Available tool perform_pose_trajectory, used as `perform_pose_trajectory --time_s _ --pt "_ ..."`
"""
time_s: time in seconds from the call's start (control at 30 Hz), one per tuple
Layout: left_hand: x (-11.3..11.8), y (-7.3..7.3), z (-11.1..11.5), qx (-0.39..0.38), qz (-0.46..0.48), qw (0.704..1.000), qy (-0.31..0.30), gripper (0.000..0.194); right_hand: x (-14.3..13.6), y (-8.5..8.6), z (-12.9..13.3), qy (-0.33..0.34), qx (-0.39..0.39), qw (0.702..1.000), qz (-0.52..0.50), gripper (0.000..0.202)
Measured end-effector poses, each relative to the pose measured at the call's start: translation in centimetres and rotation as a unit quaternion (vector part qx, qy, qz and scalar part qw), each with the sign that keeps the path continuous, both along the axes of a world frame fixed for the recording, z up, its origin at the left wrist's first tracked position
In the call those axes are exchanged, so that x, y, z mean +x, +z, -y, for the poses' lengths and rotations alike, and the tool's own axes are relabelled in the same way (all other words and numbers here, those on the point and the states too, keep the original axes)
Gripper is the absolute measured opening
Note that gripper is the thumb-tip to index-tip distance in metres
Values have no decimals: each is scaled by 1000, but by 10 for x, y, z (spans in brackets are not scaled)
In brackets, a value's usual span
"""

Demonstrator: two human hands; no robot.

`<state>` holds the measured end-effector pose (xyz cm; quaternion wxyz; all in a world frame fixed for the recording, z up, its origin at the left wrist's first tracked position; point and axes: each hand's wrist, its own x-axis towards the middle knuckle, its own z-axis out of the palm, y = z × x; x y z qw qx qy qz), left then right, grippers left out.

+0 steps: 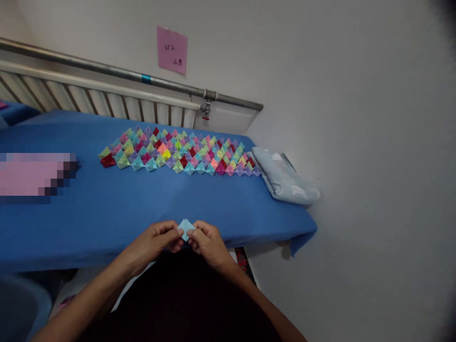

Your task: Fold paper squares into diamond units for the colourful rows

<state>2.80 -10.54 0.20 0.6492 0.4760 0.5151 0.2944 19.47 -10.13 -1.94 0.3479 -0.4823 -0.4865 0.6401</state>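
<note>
A small light-blue folded paper piece (185, 229), diamond-shaped with a crease down its middle, is held up near the front edge of the blue-covered table. My left hand (161, 237) pinches its left corner between thumb and fingers. On the opposite corner, my right hand (207, 241) grips the paper the same way, thumb on the near face. Farther back, many folded paper pieces (178, 154) in red, green, yellow, pink, purple and blue lie in close rows across the blue cloth (156, 199).
A folded pale-blue fabric (285, 178) lies at the table's right end by the wall. On the left is a blurred pink patch (32, 175). Behind the table run a white radiator (117, 105) and a metal pipe (107, 69). A pink note (172, 50) hangs above.
</note>
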Motion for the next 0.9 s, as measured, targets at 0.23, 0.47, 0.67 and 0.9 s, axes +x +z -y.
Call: perform_pose_trajectory --time_s 0.23,0.47,0.67,0.9 --pt "0 3 0 18 -10 1000 -21 37 0 3 0 13 44 999 19 22" --pt "-7 5 -13 46 -86 994 -57 39 -2 3 -8 5 64 998 25 12" --pt "-11 -14 -31 255 -342 901 -78 30 -3 -5 -19 15 265 934 241 7" --pt "-15 -38 -36 369 -444 815 -50 19 4 -10 -21 79 386 837 381 16"
